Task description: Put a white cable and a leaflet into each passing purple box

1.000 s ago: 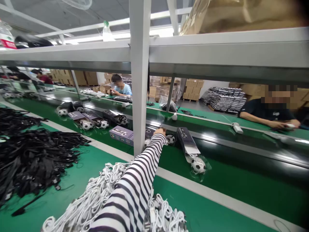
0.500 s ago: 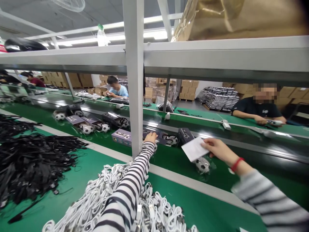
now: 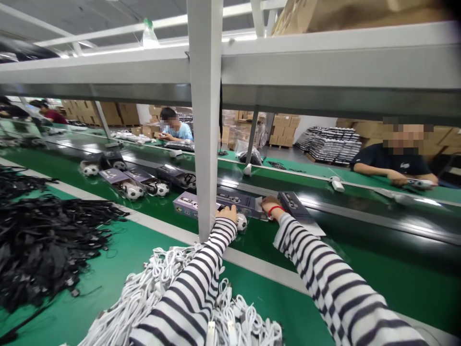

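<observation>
Just past your fingertips on the dark conveyor, your left hand [image 3: 226, 214] sits close beside a small black-and-white soccer ball [image 3: 241, 222] wrapped in clear film, its fingers curled down near the edge of a purple printed box [image 3: 236, 199]. You cannot tell from this view whether it grips anything. Your right hand [image 3: 271, 205], with a red wristband [image 3: 275, 209] on its wrist, lies further right. Its fingers are drawn narrow against the far end of that box, though any grip is hard to tell.

Left of your left hand, a matching glossy box [image 3: 185, 205] shows a ball picture and lettering too small to read. Right of your right hand, a dark box [image 3: 292, 203] overlaps a white paper sheet [image 3: 313, 229]. Black-and-white striped sleeves [image 3: 324, 283] cover your forearms.

Below your left forearm lies a tangled mass of white cables [image 3: 144, 283] with plug ends, on a green mat [image 3: 288, 312]. Further left of that hand is a heap of black cords [image 3: 46, 245]. A grey steel upright [image 3: 205, 120] stands just left of your left hand. Across the belt, right of your hands, a co-worker [image 3: 389, 161] in a black T-shirt handles a white device [image 3: 419, 182].
</observation>
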`<action>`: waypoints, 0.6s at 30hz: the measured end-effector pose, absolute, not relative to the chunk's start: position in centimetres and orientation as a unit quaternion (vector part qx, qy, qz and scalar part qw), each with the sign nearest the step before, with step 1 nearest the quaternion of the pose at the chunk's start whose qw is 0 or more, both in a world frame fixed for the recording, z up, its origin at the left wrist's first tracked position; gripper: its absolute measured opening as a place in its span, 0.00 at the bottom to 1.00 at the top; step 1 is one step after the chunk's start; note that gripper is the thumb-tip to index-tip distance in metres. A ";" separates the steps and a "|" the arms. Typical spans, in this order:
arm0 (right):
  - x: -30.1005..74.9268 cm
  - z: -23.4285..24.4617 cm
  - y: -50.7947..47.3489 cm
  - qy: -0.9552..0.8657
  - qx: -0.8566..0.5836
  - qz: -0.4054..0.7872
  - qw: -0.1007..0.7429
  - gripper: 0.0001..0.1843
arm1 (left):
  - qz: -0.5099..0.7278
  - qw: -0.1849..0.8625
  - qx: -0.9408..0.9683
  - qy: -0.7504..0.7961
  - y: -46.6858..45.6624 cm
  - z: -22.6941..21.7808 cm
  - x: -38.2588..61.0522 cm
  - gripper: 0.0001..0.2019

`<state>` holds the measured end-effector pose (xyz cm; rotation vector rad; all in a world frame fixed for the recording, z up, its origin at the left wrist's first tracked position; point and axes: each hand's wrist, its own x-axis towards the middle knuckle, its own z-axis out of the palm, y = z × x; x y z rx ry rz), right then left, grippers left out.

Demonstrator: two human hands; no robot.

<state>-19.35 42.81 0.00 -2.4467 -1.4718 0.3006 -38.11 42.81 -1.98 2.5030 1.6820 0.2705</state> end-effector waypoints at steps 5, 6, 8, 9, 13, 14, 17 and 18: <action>-19.8 2.1 39.2 -0.566 -0.819 0.068 0.061 0.22 | 0.130 0.042 0.853 0.504 42.1 -2.3 -38.3 0.18; -19.0 2.8 37.2 -0.574 -0.815 0.069 0.049 0.24 | 0.136 0.045 0.865 0.481 42.2 -2.3 -38.3 0.19; -17.3 4.3 31.7 -0.601 -0.793 0.099 0.023 0.25 | 0.134 0.055 0.890 0.432 42.4 -2.5 -38.1 0.21; -16.5 4.9 28.4 -0.618 -0.776 0.126 0.011 0.24 | 0.132 0.057 0.898 0.415 42.6 -2.6 -38.0 0.22; -15.4 3.9 13.0 -0.636 -0.726 0.259 -0.026 0.34 | 0.128 0.065 0.919 0.368 42.8 -2.7 -37.8 0.22; -15.4 2.7 9.6 -0.611 -0.748 0.256 -0.036 0.38 | 0.132 0.068 0.926 0.347 42.6 -2.7 -37.8 0.21; -15.1 -2.0 2.4 -0.542 -0.809 0.220 -0.063 0.46 | 0.151 0.093 0.941 0.290 42.2 -2.6 -37.9 0.16; -14.9 -3.5 1.1 -0.530 -0.822 0.199 -0.055 0.46 | 0.156 0.104 0.942 0.279 42.1 -2.6 -37.9 0.15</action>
